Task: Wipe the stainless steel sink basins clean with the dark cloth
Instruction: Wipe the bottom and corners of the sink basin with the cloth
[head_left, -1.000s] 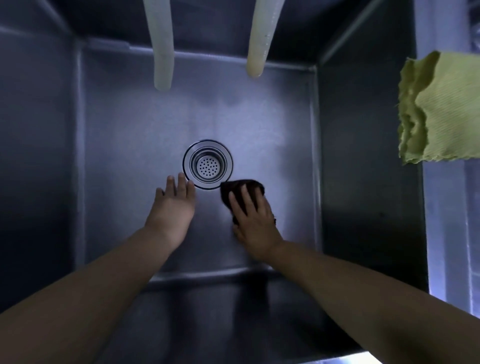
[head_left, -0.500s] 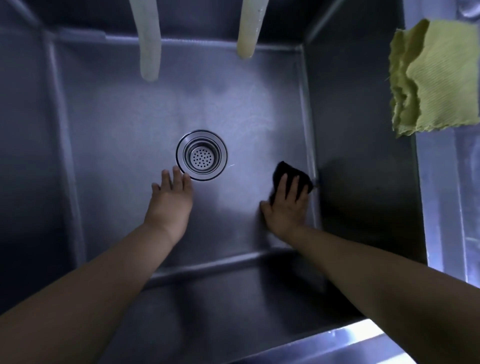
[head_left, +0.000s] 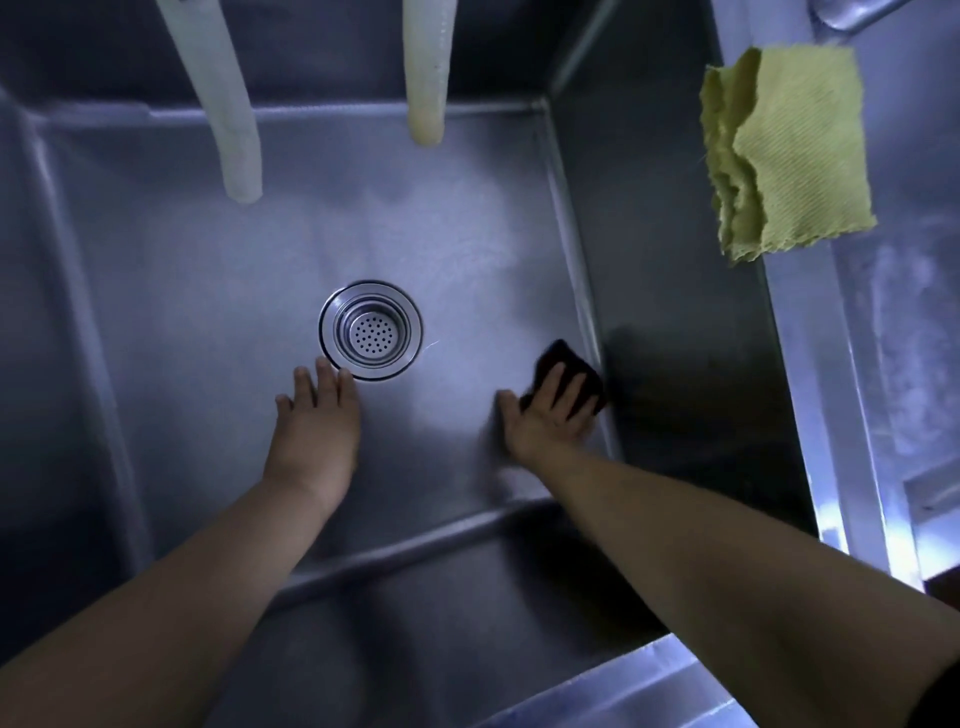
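- Both hands are down in the sink basin (head_left: 218, 270): left hand (head_left: 317, 421) flat and empty beside the drain (head_left: 370, 330).
- Right hand (head_left: 550, 415) presses the dark cloth (head_left: 558, 358) into the right-wall corner, its grip spread flat; the next stroke probably follows that seam.

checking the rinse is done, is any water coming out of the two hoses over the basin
Off, as far as it shows: no stream falls from either pale hose, and the basin floor beneath their ends has no splash.

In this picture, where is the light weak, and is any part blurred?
Head view: the sink's right wall is in deep shadow, so the dark cloth nearly merges with it; the right hand looks slightly blurred; the rim catches bright glare.
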